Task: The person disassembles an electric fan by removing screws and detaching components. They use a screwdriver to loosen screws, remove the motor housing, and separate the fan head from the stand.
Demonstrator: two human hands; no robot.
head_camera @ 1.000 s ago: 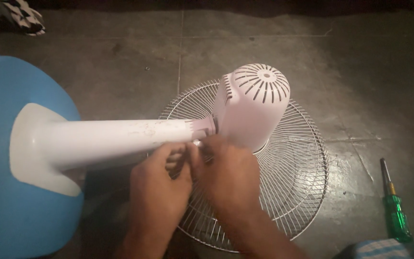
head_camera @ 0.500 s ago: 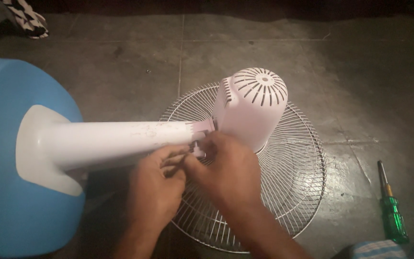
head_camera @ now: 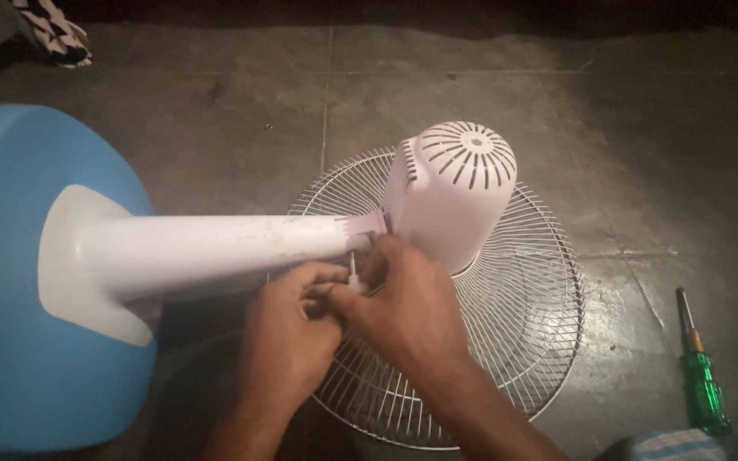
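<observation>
A white pedestal fan is lying across the grey tiled floor (head_camera: 471,60), and everything else is placed around its motor housing (head_camera: 450,192): the white stand tube (head_camera: 215,252) is running out to the left of the housing to the blue round base (head_camera: 10,341), which is filling the left edge of the view, while the wire guard (head_camera: 523,341) is lying flat on the floor beneath the housing. The fan's long axis is running nearly level from left to right, with the vented back of the housing facing up toward the camera. Bare floor is lying open beyond the housing and to its right, up to a green-handled screwdriver (head_camera: 700,376) resting well apart near the right edge; a patterned cloth (head_camera: 57,30) is sitting far off at the upper left. Both forearms are reaching in from below the housing, hands meeting just under the neck joint. The left hand (head_camera: 288,337) and right hand (head_camera: 407,312) are curling their fingertips together, pinching a small white pin-like part (head_camera: 354,271) hanging down from the joint
</observation>
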